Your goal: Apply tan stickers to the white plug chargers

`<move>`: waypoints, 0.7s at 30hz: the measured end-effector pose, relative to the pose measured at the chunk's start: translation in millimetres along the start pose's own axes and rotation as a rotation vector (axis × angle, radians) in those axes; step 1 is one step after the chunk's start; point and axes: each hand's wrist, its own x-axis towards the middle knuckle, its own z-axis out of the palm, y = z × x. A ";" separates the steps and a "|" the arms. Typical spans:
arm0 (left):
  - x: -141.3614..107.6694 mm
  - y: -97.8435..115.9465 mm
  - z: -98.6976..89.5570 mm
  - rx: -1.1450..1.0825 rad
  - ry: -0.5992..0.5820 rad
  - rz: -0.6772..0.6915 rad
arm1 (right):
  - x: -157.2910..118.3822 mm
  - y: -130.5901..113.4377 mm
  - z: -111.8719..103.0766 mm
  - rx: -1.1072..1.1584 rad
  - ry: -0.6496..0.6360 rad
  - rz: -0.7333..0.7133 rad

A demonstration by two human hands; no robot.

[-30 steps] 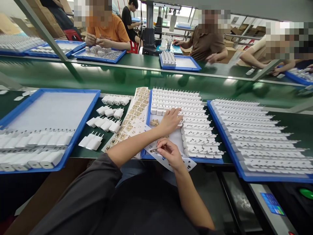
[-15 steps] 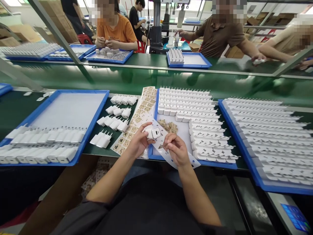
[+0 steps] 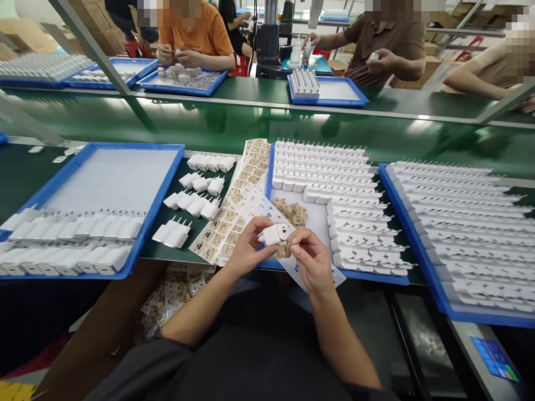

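The left hand (image 3: 246,250) holds a white plug (image 3: 273,234) between thumb and fingers, pins left, port end right. The right hand (image 3: 314,262) has its fingers pinched narrow on a tan piece (image 3: 283,251) just beside the plug, above the sheet (image 3: 301,274) over the tray's near edge (image 3: 368,274)

Rm over L tray (image 3: 125,172) back half, but plug rows (image 3: 355,231) crowd ctr tray (image 3: 376,275).

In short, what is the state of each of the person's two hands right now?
Left hand: closed, holding a white plug adapter.
Right hand: closed, fingertips pinching a small tan piece.
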 end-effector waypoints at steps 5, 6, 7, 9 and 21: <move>-9.1 -2.6 2.5 0.065 -0.080 0.030 | -1.0 3.8 0.6 0.000 0.021 0.020; -11.0 -1.3 1.9 0.092 -0.084 0.031 | -1.6 3.6 0.4 0.010 0.020 0.025; -12.5 0.5 1.2 0.126 -0.083 0.033 | -2.5 3.0 0.3 0.019 0.021 0.031; -14.6 5.5 -0.7 0.203 -0.080 0.040 | -4.6 0.5 0.1 0.028 0.037 0.040; -14.7 15.0 -3.3 0.299 -0.114 0.183 | -8.6 -14.2 5.1 -0.163 0.134 0.026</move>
